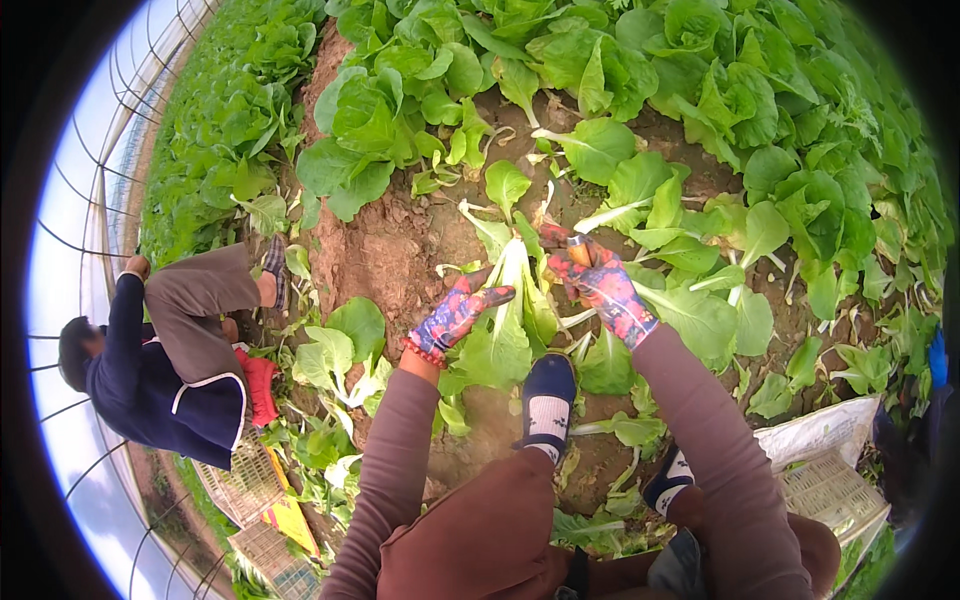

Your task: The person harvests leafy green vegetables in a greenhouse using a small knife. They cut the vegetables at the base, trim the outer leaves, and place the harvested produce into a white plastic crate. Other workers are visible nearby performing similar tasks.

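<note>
My left hand [463, 309], in a floral glove with a red beaded bracelet at the wrist, holds a leafy green vegetable plant [513, 279]. Its pale stem base points away from me, and its broad leaves hang back towards my shoe. The thumb lies across the stalks; the fingers are partly hidden by leaves. Just right of the plant, my right hand [604, 289], in a matching glove, is closed around a wooden-handled tool [579, 251]. The handle's end faces up, and the blade or head of the tool cannot be made out.
Loose leaves [686, 311] litter the soil [390, 240]. Standing leafy greens [360, 135] grow ahead. A person [165, 367] crouches at left near plastic crates [244, 480]. Another crate [832, 495] and a white sack [821, 431] are at right. My blue shoe [550, 379] is below the plant.
</note>
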Demonstrator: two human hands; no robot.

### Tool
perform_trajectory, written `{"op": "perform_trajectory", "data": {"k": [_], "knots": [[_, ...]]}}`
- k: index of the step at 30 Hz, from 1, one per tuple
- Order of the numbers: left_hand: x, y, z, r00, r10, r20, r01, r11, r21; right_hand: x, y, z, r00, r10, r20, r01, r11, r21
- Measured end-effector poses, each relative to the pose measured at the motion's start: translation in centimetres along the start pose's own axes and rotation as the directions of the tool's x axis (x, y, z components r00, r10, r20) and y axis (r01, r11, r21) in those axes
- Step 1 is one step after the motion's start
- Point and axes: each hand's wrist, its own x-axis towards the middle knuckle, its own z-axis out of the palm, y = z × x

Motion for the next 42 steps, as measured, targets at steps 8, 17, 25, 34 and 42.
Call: {"op": "perform_trajectory", "data": {"k": [8, 17, 25, 34, 42], "knots": [[2.3, -3.2, 0.2, 0.993, -0.111, 0.040, 0.118, 0.940, -0.320, 0.7, -2.3, 1.1, 0.989, 0.106, -0.104, -0.122, 0.979, -0.163], [3.3, 0.2, 5.6, 0.816, 0.275, -0.509, 0.186, 0.707, 0.682, 1.0, -0.3, -0.3, 0.960, 0.161, -0.231, -0.219, 0.942, -0.254], [2.3, 3.3, 10.2, 0.885, 0.466, -0.002, -0.081, 0.160, 0.984, 0.1, -1.1, -1.8, 0.970, -0.004, -0.241, -0.072, 0.950, -0.305], [2.7, 0.5, 8.7, 0.980, 0.183, -0.076, -0.075, 0.700, 0.710, -0.8, -1.8, -3.4, 0.981, -0.191, -0.014, 0.100, 0.574, -0.813], [2.1, -0.8, 8.2, 0.955, -0.059, -0.291, 0.051, 0.998, -0.036, -1.7, -2.3, -5.2, 0.803, -0.554, -0.218, 0.038, 0.414, -0.909]]}}
